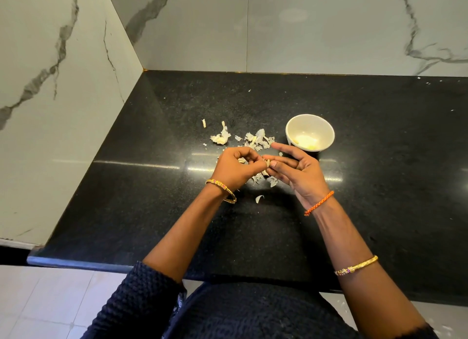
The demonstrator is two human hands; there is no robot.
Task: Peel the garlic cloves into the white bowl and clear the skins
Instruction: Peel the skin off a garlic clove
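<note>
Both of my hands meet just above the black speckled stone countertop [379, 161], fingertips together over a small pale garlic clove [268, 163]. My left hand [236, 169] curls its fingers and thumb in around the clove from the left, and my right hand [295, 169] pinches it from the other side with thumb and a bent finger, while my right index finger stretches straight out toward the far side. On my left wrist sits a gold bangle with red stones [222, 190]; my right wrist wears a twisted orange thread band [319, 203], and farther down that forearm lies a second gold bangle [357, 265]. My dark blue knitted sleeves [141, 303] are pushed back to the elbows. Directly under and just in front of my hands, thin papery garlic skins [255, 139] lie scattered on the counter, with one curled scrap [259, 198] nearer to me, between my wrists. Beyond the skins to the left rests a bigger clump of skin and garlic husk [220, 137]. Just beyond my right hand stands the small round white bowl [326, 131], upright, holding a few pale yellow peeled cloves [307, 144] at its bottom. Farthest off, white marble-veined wall panels [329, 29] rise at the back and left of the counter.
</note>
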